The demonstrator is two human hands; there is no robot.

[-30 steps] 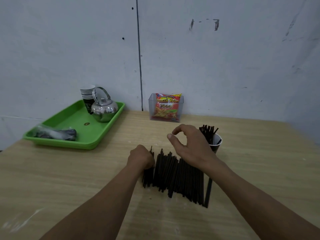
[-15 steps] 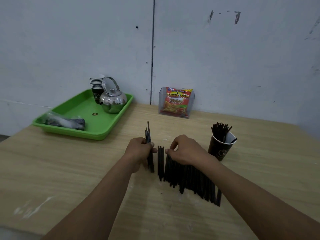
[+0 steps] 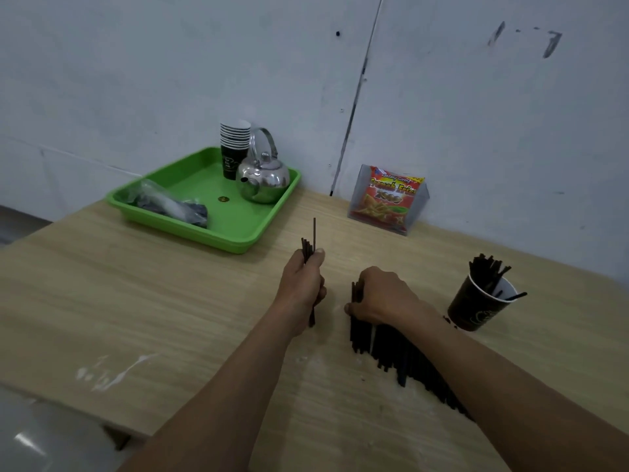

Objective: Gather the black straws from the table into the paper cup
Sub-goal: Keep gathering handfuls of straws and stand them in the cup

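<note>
Across the wooden table [image 3: 153, 301], far to the left of the paper cup [image 3: 476, 308] and further back, sits a green tray [image 3: 238, 229]. Left of the cup and nearer the camera, the pile of black straws [image 3: 391, 345] lies flat on the wood. The right hand [image 3: 384, 294] rests on the pile's far end, fingers curled over the straws. Further left of the cup, the left hand [image 3: 303, 284] grips a small bundle [image 3: 308, 248] in its fist, tips poking out above. The cup stands upright, holding more straws [image 3: 486, 270].

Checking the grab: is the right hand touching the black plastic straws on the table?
Touching: head view shows right hand curled over the black straw pile.
</note>
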